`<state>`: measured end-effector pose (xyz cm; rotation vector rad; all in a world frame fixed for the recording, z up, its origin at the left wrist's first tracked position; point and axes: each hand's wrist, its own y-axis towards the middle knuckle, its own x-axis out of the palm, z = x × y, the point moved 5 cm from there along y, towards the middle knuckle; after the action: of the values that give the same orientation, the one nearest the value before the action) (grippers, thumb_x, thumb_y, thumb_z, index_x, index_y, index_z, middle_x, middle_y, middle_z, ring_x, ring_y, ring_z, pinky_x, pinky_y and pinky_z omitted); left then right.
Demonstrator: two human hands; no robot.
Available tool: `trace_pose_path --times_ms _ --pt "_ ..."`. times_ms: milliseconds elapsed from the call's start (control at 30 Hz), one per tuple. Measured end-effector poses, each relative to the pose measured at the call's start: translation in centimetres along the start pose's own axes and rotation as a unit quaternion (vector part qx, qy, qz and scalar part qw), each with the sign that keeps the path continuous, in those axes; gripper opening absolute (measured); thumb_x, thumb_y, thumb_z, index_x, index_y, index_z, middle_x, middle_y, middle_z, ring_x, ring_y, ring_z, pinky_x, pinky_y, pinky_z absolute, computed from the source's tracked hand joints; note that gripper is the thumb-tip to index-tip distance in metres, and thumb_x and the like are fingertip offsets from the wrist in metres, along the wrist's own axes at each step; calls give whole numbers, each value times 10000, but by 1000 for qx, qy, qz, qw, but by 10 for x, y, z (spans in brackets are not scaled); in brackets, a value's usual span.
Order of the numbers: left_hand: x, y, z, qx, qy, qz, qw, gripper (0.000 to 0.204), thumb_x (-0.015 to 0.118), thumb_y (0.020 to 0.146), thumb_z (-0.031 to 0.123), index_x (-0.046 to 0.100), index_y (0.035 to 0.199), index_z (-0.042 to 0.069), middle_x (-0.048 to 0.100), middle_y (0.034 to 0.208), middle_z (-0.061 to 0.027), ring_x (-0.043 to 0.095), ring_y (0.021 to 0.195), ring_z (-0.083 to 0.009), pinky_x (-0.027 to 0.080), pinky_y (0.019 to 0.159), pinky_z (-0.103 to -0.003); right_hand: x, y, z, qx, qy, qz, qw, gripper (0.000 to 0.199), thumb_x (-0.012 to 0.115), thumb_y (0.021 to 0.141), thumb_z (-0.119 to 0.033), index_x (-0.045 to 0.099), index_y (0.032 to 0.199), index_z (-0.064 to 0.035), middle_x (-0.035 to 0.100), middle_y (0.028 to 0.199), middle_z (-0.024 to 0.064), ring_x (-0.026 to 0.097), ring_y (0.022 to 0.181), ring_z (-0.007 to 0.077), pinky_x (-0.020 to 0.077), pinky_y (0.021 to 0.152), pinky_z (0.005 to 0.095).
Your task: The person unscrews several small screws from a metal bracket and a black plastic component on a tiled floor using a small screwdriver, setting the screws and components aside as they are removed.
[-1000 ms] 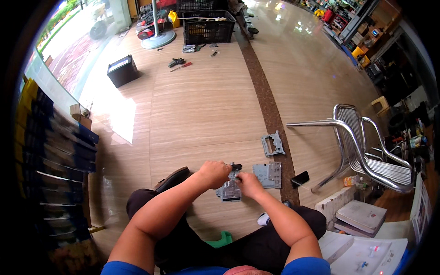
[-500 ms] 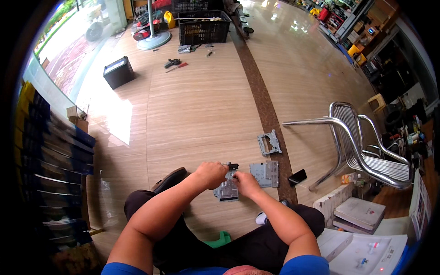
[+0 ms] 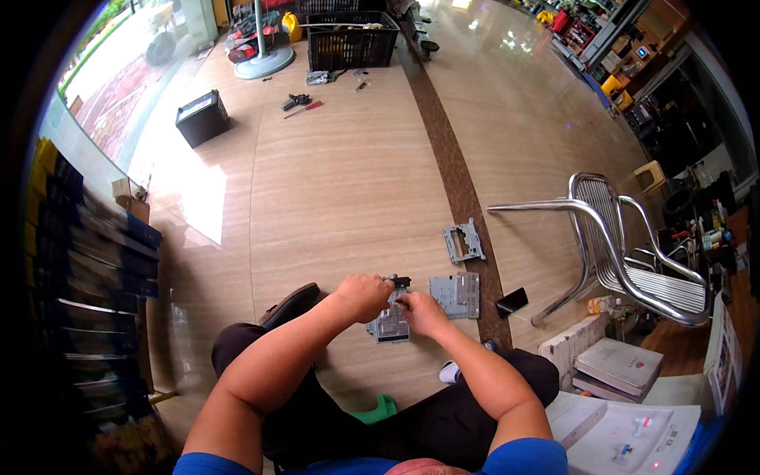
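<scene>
A grey metal electronic unit [image 3: 391, 327] with a pale label lies on the floor before me, partly covered by my hands. My left hand [image 3: 364, 298] is closed over its upper left side, and a small black piece [image 3: 402, 282] juts out beyond the knuckles. Pinched together, the fingers of my right hand [image 3: 423, 313] meet the unit's upper right part; what lies between them is too small to make out. Just right of the unit rests a flat grey metal cover [image 3: 455, 297]. Farther off is a grey metal frame [image 3: 464, 242] with an open middle.
A phone [image 3: 512, 302] lies right of the cover, near a steel chair [image 3: 625, 253]. Books [image 3: 617, 366] sit at the lower right. Up the floor are a black battery [image 3: 203, 119], a red-handled screwdriver [image 3: 305, 109] and a black crate [image 3: 352, 46]. Something green [image 3: 378, 410] shows between my legs.
Both hands stay at the unit, with only a slight shift of the fingers. The whole view has moved a little; the things on the floor lie as before.
</scene>
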<state>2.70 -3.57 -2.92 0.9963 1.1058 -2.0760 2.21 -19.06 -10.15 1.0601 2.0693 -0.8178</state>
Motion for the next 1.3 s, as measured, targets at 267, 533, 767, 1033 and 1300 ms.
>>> trace_pose_path --times_ms 267,533,767,1033,1300 --pt "-1 -1 1 6 -5 7 1000 351 692 879 304 598 1118 65 671 1053 -177 662 991 -356 542 816 -461 -1 0 4 16 -15 3 1000 203 636 888 -149 682 1056 -45 682 970 217 649 937 400 524 827 471" --pt "-1 0 2 3 -1 11 1000 339 692 874 319 611 1091 71 678 1034 -167 667 979 -354 542 809 -459 -3 0 1 31 -39 -9 999 188 666 884 -187 667 1001 -41 683 919 202 649 894 396 522 778 462" --pt "0 0 1 0 -4 14 1000 342 695 867 332 615 1080 77 675 1040 -157 666 985 -348 543 804 -465 -2 1 4 5 4 6 1000 187 650 858 -143 692 1019 -58 679 947 200 653 924 387 523 806 466" --pt "-1 0 2 1 -7 2 1000 334 685 876 337 621 1083 83 675 1048 -153 666 990 -345 543 807 -463 -1 0 4 -35 -18 17 999 253 588 828 -47 698 1056 -52 677 971 207 654 923 384 523 821 465" --pt "0 -1 2 -1 -9 -7 1000 350 675 884 350 619 1109 88 677 1064 -152 667 1004 -340 542 817 -461 -3 -2 1 -21 -56 26 998 195 584 876 -96 656 1052 -56 673 978 197 650 929 391 527 801 475"
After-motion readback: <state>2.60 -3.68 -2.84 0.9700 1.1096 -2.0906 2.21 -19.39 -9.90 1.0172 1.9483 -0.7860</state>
